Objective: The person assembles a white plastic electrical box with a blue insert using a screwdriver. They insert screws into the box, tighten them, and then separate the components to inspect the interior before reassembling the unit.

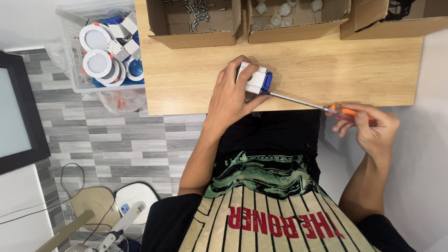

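Fingers of left hand (232,95) grip white/blue box (254,78); right hand (371,126) grips orange screwdriver (322,108).

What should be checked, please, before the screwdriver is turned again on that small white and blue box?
1. Left hand pins the white and blue box on the wooden table: ok.
2. Right hand grips the screwdriver by its orange handle: ok.
3. Tip meets the box's blue end: ok.
4. Tip seated in a screw head: cannot tell.
5. Left fingers away from the tip: not ok, the thumb lies close beside it.
6. Spare screws in the cardboard box: ok.
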